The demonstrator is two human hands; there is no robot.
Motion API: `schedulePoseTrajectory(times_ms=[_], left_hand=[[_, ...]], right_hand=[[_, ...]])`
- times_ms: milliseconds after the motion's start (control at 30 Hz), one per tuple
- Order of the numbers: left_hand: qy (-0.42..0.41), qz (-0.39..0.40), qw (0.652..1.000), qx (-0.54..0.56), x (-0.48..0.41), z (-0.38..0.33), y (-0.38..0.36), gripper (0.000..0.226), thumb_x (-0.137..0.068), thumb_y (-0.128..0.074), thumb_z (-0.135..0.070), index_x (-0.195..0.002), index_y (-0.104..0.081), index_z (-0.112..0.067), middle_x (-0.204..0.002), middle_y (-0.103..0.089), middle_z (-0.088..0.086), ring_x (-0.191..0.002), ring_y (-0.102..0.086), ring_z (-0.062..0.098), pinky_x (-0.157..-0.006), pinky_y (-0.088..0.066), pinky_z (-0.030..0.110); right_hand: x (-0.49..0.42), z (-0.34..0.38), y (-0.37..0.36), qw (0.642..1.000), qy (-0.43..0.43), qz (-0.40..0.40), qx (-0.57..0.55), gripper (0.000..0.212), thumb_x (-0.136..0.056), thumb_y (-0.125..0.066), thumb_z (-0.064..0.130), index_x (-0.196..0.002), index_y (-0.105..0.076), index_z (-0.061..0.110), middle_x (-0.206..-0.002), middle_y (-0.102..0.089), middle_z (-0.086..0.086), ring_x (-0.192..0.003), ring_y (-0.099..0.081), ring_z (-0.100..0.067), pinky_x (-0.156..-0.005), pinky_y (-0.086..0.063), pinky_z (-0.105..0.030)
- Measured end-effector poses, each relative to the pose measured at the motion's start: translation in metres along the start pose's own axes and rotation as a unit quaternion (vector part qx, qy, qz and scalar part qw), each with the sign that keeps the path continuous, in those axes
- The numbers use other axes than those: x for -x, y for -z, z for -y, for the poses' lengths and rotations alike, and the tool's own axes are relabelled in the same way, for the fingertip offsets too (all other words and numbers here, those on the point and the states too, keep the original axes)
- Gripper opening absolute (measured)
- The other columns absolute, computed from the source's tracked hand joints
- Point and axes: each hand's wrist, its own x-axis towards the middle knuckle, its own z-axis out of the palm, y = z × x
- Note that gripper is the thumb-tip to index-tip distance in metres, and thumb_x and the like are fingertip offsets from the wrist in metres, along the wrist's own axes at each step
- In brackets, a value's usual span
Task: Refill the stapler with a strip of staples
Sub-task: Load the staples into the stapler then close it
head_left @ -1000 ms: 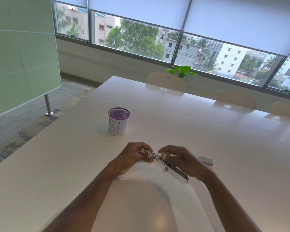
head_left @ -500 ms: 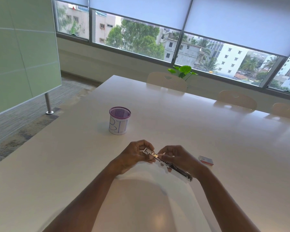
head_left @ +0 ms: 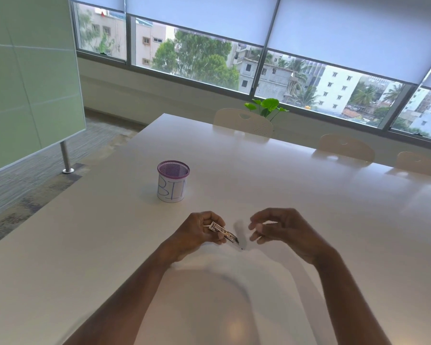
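Head view: our left hand curls its fingers round the stapler. Right hand just beside, fingers loosely curled; pinching anything, we cannot tell.

Head-count at one white table
One stapler; two hands, left hand and right hand; one purple-rimmed mesh cup; three pale chairs; one green plant; four roller blinds; one green panel on one metal leg.

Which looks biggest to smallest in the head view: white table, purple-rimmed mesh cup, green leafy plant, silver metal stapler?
1. White table
2. Purple-rimmed mesh cup
3. Green leafy plant and silver metal stapler: alike, plant farther off, so unranked.
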Motion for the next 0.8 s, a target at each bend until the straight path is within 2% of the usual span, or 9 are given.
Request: schedulePoseTrajectory(times_ms=[67, 167, 367, 433, 500, 567, 633, 700, 800], left_hand=[[0.003, 0.014, 1.000, 0.005, 0.001, -0.001, -0.002, 0.026, -0.074, -0.077, 0.008, -0.090, -0.070, -0.011, -0.082, -0.071, 0.015, -0.073, -0.068, 0.027, -0.075, -0.057, 0.035], [-0.004, 0.031, 0.999, -0.024, 0.002, -0.002, -0.003, 0.026, -0.071, -0.081, 0.002, -0.092, -0.070, -0.009, -0.088, -0.071, 0.018, -0.078, -0.068, 0.026, -0.077, -0.057, 0.035], [-0.019, 0.048, 0.991, -0.124, 0.002, -0.002, -0.005, 0.031, -0.072, -0.080, 0.005, -0.092, -0.068, -0.016, -0.089, -0.071, 0.008, -0.083, -0.066, 0.014, -0.075, -0.052, 0.026], [-0.034, 0.062, 0.985, -0.159, 0.000, -0.003, -0.005, 0.033, -0.073, -0.080, 0.004, -0.098, -0.066, -0.013, -0.092, -0.071, 0.007, -0.082, -0.067, 0.012, -0.076, -0.053, 0.025], [-0.054, 0.024, 0.977, -0.206, -0.003, -0.006, 0.003, 0.045, -0.071, -0.082, 0.001, -0.107, -0.063, -0.020, -0.102, -0.068, 0.005, -0.078, -0.067, 0.009, -0.073, -0.055, 0.021], [-0.069, -0.082, 0.958, -0.265, -0.005, -0.009, 0.020, 0.057, -0.069, -0.082, 0.002, -0.113, -0.060, -0.027, -0.114, -0.063, 0.006, -0.077, -0.066, 0.010, -0.069, -0.055, 0.019], [-0.083, -0.171, 0.921, -0.340, -0.004, -0.007, 0.033, 0.055, -0.071, -0.078, 0.002, -0.115, -0.060, -0.027, -0.117, -0.063, 0.006, -0.080, -0.064, 0.011, -0.069, -0.054, 0.020], [-0.085, -0.188, 0.887, -0.412, -0.003, 0.001, 0.036, 0.050, -0.077, -0.074, -0.006, -0.121, -0.059, -0.024, -0.124, -0.063, 0.003, -0.095, -0.063, 0.012, -0.085, -0.054, 0.029], [-0.053, -0.163, 0.819, -0.548, -0.003, 0.013, 0.030, 0.054, -0.090, -0.063, -0.027, -0.141, -0.046, -0.018, -0.145, -0.051, 0.002, -0.129, -0.051, 0.020, -0.107, -0.039, 0.032]], right_hand=[[-0.013, -0.011, -0.015, 0.996, 0.006, -0.040, 0.079, 0.013, -0.080, -0.079, 0.009, -0.090, -0.072, 0.004, -0.081, -0.072, -0.011, -0.066, -0.068, -0.019, -0.060, -0.052, -0.028], [-0.029, -0.030, -0.032, 0.982, -0.003, -0.047, 0.182, 0.016, -0.073, -0.084, 0.023, -0.083, -0.073, 0.017, -0.077, -0.070, 0.003, -0.062, -0.059, -0.009, -0.060, -0.046, -0.024], [-0.029, -0.047, -0.041, 0.991, -0.061, 0.087, 0.076, 0.038, -0.081, -0.078, 0.034, -0.113, -0.064, 0.019, -0.101, -0.070, -0.015, -0.073, -0.072, -0.027, -0.063, -0.055, -0.032], [-0.029, -0.049, -0.043, 0.991, -0.044, 0.081, 0.098, 0.033, -0.086, -0.074, 0.028, -0.114, -0.062, 0.015, -0.092, -0.068, -0.017, -0.065, -0.067, -0.025, -0.057, -0.053, -0.030], [-0.028, -0.053, -0.042, 0.993, -0.015, 0.043, 0.105, 0.023, -0.089, -0.070, 0.016, -0.110, -0.064, 0.010, -0.076, -0.065, -0.004, -0.057, -0.058, -0.018, -0.053, -0.047, -0.027], [-0.027, -0.057, -0.037, 0.995, 0.018, -0.016, 0.094, 0.004, -0.091, -0.066, 0.008, -0.094, -0.065, 0.006, -0.066, -0.057, 0.004, -0.051, -0.052, -0.011, -0.052, -0.043, -0.024], [-0.028, -0.064, -0.033, 0.987, 0.034, -0.105, 0.117, 0.005, -0.091, -0.065, 0.006, -0.089, -0.061, 0.008, -0.065, -0.052, 0.008, -0.053, -0.050, -0.006, -0.054, -0.042, -0.019], [-0.031, -0.071, -0.031, 0.961, 0.030, -0.213, 0.176, 0.009, -0.091, -0.065, 0.015, -0.096, -0.058, 0.015, -0.072, -0.057, 0.013, -0.068, -0.055, -0.008, -0.061, -0.040, -0.013], [-0.036, -0.074, -0.031, 0.926, 0.003, -0.311, 0.213, 0.034, -0.091, -0.061, 0.042, -0.118, -0.053, 0.023, -0.104, -0.066, 0.013, -0.096, -0.062, -0.014, -0.075, -0.037, -0.021]])
